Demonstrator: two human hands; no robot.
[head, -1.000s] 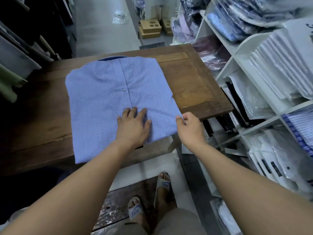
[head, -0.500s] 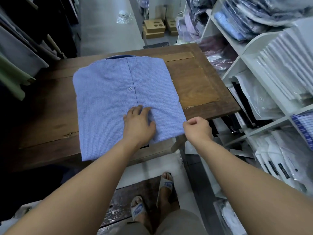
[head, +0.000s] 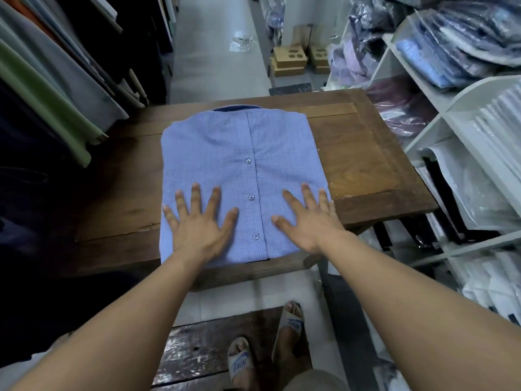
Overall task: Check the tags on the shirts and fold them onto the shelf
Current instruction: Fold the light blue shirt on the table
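In the head view, a folded blue shirt (head: pixel 239 176) is seen lying flat on a dark wooden table (head: pixel 363 162) in the middle of the frame, button placket facing up and running from the dark collar at the top edge down toward the viewer. Three small buttons are visible along the placket. The shirt's near edge lies close to the near edge of the table.

The left hand (head: pixel 197 224) is laid palm-down on the lower left part of the shirt, its fingers straight and spread wide apart. The right hand (head: pixel 307 218) is pressed flat on the lower right part, fingers also straight and fanned, its outer fingers reaching the shirt's right edge. Nothing is gripped or pinched by either hand; the placket runs between them.

At the right of the frame a white shelf unit (head: pixel 423 136) is seen, its compartments filled with shirts packed in clear plastic bags (head: pixel 479 43). Hanging garments (head: pixel 53 88) in green, grey and dark tones occupy the upper left. Cardboard boxes (head: pixel 290 60) stand on the pale floor beyond the table at the upper centre. At the bottom centre, two feet in sandals (head: pixel 290 325) are seen, partly on a worn dark mat (head: pixel 203 351).
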